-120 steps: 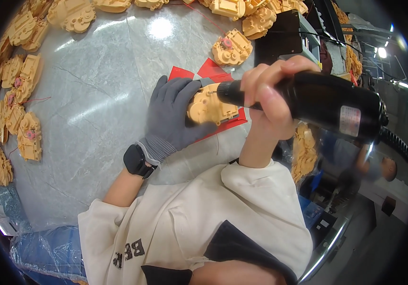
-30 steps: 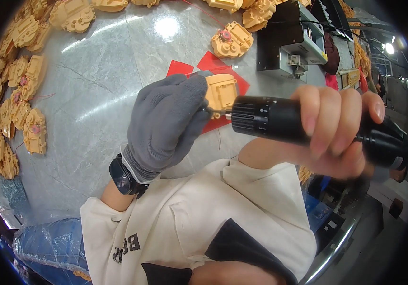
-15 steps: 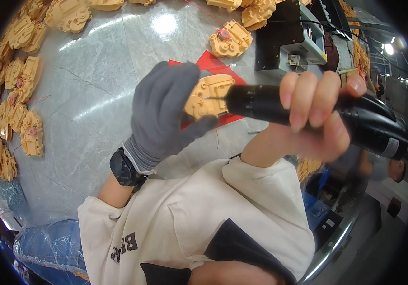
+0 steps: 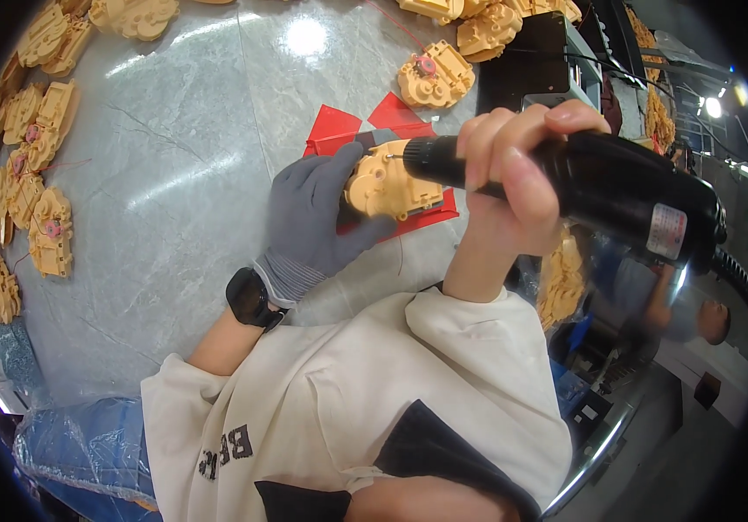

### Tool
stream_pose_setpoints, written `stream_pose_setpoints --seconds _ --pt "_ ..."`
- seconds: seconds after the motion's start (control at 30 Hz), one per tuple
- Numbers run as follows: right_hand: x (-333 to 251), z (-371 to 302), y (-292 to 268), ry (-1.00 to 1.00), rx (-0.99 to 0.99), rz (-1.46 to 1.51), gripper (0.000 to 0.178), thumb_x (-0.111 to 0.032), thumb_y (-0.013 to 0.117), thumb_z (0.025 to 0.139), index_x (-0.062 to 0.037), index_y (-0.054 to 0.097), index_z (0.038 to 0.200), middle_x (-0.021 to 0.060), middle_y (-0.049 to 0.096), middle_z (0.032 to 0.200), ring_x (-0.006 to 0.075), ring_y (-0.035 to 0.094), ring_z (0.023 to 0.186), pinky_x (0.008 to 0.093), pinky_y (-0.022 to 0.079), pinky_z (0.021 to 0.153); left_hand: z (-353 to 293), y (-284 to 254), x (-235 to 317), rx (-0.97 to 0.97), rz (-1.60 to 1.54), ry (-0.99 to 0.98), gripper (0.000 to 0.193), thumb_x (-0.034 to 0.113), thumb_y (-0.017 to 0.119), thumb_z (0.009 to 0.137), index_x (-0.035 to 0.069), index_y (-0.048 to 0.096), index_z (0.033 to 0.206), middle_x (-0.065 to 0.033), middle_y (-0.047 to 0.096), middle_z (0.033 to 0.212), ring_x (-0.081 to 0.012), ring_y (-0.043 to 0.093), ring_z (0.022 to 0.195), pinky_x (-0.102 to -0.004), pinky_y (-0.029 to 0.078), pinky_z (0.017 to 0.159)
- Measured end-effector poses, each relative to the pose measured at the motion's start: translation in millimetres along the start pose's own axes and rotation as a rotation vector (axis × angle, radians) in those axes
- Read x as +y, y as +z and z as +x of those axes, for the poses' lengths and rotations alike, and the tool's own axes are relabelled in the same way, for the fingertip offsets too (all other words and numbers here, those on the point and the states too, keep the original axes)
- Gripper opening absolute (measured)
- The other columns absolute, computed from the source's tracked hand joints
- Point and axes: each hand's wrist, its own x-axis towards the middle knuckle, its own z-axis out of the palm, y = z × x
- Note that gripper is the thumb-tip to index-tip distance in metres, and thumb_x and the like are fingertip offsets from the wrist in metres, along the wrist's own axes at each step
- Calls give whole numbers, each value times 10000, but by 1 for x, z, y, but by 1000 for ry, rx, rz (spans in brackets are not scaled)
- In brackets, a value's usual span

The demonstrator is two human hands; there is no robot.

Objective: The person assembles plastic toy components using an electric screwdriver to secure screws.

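Note:
My left hand [image 4: 311,209], in a grey knit glove, is closed on the left side of a yellow plastic gear housing [image 4: 391,187]. The housing sits over a red holder [image 4: 332,126] on the table. Bare, my right hand [image 4: 522,174] wraps round a black electric screwdriver [image 4: 626,187] held nearly level. Its thin bit reaches the upper part of the housing; whether it touches a screw is too small to tell. A thin red wire hangs below the housing.
Another yellow housing with a pink-red part [image 4: 437,74] lies beyond the holder. Several more housings [image 4: 50,230] are heaped along the left. A black box-shaped device [image 4: 522,74] stands at the back right. Another person [image 4: 683,317] is at the far right.
The screwdriver has moved left and its tip has gone up to the housing's upper part. My left hand has shifted slightly right and down, showing more of the red holder.

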Motion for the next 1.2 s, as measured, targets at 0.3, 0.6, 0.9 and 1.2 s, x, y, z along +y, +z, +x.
stream_pose_setpoints --seconds 0.3,0.6,0.9,1.2 --pt "0 0 5 42 34 -49 382 61 575 673 -17 396 1002 72 521 579 125 502 476 260 453 495 2 -2 4 -73 -39 -63 696 328 731 681 27 444 1239 -80 579 1131 -252 555 894 -383 431 794" --pt "5 2 14 161 -43 -230 340 11 541 688 -50 401 992 84 470 595 173 453 445 353 415 522 3 0 9 -93 -262 -265 662 213 725 677 39 439 1248 -141 610 983 -298 589 857 -380 459 769" --pt "19 7 6 23 -58 -82 414 80 622 671 -32 370 979 71 537 638 123 514 514 249 468 522 18 12 10 -30 -153 -238 718 367 757 648 77 438 1222 -103 609 917 -282 571 762 -398 451 681" --pt "-11 8 -16 78 379 404 419 -6 496 707 -52 405 1114 40 447 608 145 455 477 327 424 558 18 1 18 -79 -36 -262 636 344 653 754 -14 443 1236 -203 615 965 -326 615 851 -386 483 753"
